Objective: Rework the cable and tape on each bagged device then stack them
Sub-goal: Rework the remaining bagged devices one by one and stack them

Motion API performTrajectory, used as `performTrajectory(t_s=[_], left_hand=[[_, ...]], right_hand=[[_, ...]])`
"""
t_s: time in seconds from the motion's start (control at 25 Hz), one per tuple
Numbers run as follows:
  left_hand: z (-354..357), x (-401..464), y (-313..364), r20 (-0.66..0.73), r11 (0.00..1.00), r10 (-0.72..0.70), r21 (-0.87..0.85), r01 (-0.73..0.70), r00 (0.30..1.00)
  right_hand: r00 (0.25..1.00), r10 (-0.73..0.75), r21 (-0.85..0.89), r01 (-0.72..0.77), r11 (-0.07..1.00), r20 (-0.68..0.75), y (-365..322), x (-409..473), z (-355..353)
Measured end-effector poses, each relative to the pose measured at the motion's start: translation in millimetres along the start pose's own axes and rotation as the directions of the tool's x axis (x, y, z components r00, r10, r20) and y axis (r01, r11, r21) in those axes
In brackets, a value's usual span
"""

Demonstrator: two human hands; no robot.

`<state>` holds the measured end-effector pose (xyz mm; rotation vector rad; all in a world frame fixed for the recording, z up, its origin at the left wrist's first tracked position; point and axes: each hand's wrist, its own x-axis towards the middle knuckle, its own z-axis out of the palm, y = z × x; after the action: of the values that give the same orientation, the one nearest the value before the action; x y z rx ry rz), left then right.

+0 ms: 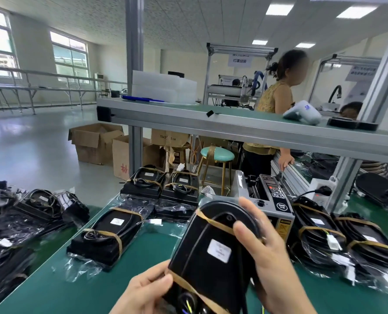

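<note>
I hold a black bagged device [207, 252] with a white label and two brown tape bands tilted up above the green table [143, 257]. My left hand [147, 291] pinches its near lower-left edge at the tape. My right hand [263, 245] grips its right side, fingers curled over the upper tape band. Coiled cable shows at the device's bottom end. Another taped bagged device [106, 234] lies flat to the left. Two short stacks of taped devices [161, 189] stand further back.
A tape dispenser machine [270, 196] sits behind my right hand. More bagged devices [347, 241] lie on the right, and a loose heap [18, 223] lies at far left. A metal shelf [233, 123] spans overhead. A person stands beyond the bench, near a stool [216, 155].
</note>
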<state>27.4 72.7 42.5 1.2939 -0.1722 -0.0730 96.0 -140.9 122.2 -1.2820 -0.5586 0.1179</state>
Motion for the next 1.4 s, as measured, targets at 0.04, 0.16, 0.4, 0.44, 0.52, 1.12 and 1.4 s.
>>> performTrajectory(t_s=[0.04, 0.16, 0.4, 0.44, 0.52, 1.12, 1.4], left_hand=[[-2.2, 2.3, -4.2, -0.038, 0.999, -0.043, 0.009, 0.044, 0.998], [-12.1, 7.7, -12.5, -0.268, 0.987, -0.106, -0.145, 0.069, 0.957], [-40.2, 19.5, -5.1, -0.512, 0.902, -0.37, -0.397, 0.168, 0.775], [-42.5, 22.9, -2.2, -0.551, 0.905, -0.381, -0.387, 0.177, 0.742], [-48.3, 26.7, 2.4, -0.63, 0.907, -0.399, -0.377, 0.187, 0.667], [-43.5, 24.4, -22.4, -0.828, 0.967, -0.221, -0.253, 0.008, 0.515], [-8.3, 12.1, -27.2, -0.906, 0.92, 0.057, 0.211, 0.331, 0.42]], right_hand=[[0.997, 0.074, -0.064, -0.076, 0.995, -0.024, 9.6, 16.8, 10.7], [0.966, 0.249, -0.177, -0.256, 0.95, -0.062, 34.1, 49.8, 27.7], [0.906, 0.398, -0.477, -0.416, 0.774, -0.144, 93.0, 39.1, 11.7], [0.909, 0.386, -0.566, -0.403, 0.72, -0.157, 99.5, 31.5, 5.2], [0.929, 0.33, -0.797, -0.324, 0.51, -0.166, 106.4, 13.8, -8.5], [0.851, 0.258, -0.889, 0.437, 0.136, 0.458, 121.5, 38.6, -14.9], [0.935, 0.292, -0.962, 0.246, -0.118, 0.203, 126.6, 60.4, -13.9]])
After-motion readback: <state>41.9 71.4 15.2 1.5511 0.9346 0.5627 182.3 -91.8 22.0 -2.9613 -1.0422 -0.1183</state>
